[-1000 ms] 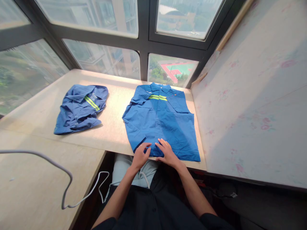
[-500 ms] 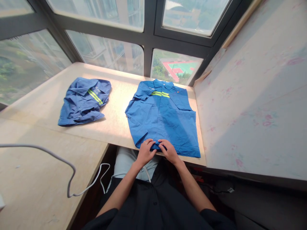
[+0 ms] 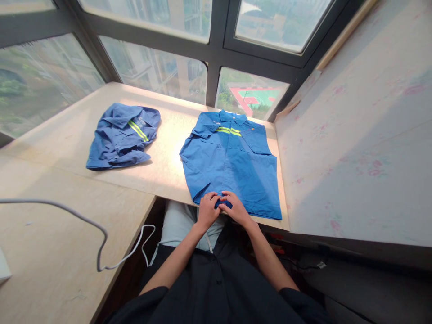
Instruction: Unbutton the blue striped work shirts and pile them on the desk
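Note:
A blue work jacket (image 3: 232, 166) lies spread out on the wooden ledge, its collar toward the window and its hem toward me. Two yellow-green stripes cross its chest, and its sleeves are folded in over the front. At the middle of the hem, my left hand (image 3: 208, 210) is closed on the bunched cloth, a ring on one finger. Close beside it, my right hand (image 3: 235, 208) also grips the hem, fingers curled over the fabric. The two hands almost touch. Cloth between the fingers is partly hidden.
A second blue jacket (image 3: 123, 137) with yellow-green stripes lies crumpled to the left on the ledge (image 3: 168, 175). A grey-white cable (image 3: 101, 243) runs over the table (image 3: 57, 243) at lower left. Windows stand behind, and a flowered wall (image 3: 354, 148) bounds the right side.
My hands have drawn slightly closer together at the hem, thumbs now nearly meeting. The view has shifted a little; both jackets stay in place.

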A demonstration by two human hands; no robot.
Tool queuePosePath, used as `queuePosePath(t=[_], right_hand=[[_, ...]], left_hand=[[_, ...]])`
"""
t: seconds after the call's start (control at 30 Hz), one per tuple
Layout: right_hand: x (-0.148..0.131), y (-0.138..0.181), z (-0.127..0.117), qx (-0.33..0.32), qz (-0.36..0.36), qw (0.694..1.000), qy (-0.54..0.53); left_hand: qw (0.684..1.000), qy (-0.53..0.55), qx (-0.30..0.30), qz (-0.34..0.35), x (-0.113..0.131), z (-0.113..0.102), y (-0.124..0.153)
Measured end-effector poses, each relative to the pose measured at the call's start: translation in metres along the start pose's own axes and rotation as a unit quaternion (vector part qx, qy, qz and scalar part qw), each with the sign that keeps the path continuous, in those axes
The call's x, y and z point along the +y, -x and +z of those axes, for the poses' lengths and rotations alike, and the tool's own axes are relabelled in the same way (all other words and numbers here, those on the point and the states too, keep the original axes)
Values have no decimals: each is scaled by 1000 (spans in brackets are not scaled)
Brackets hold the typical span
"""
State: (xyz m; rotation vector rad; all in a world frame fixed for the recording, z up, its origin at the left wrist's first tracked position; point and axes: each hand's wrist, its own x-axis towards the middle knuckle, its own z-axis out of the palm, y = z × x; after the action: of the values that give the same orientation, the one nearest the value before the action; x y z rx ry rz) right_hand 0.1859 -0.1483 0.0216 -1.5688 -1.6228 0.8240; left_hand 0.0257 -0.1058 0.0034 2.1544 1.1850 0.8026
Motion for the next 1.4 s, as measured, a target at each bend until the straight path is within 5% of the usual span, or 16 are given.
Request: queuePosePath(t=[0.2, 0.5, 0.93, 1.4], right_hand=[[10, 4, -3, -27, -19, 998, 48], [11, 3, 5, 74, -46, 994, 69], [-1, 1, 6, 148, 28, 988, -25], [-18, -5, 12, 152, 87, 978, -112]], left_hand=[[999, 27, 39, -7, -3, 5, -6], [997, 63, 35, -1, -2, -2, -9], [987, 160, 7, 4, -3, -12, -8], [983, 184, 15, -1, -2, -16, -7]])
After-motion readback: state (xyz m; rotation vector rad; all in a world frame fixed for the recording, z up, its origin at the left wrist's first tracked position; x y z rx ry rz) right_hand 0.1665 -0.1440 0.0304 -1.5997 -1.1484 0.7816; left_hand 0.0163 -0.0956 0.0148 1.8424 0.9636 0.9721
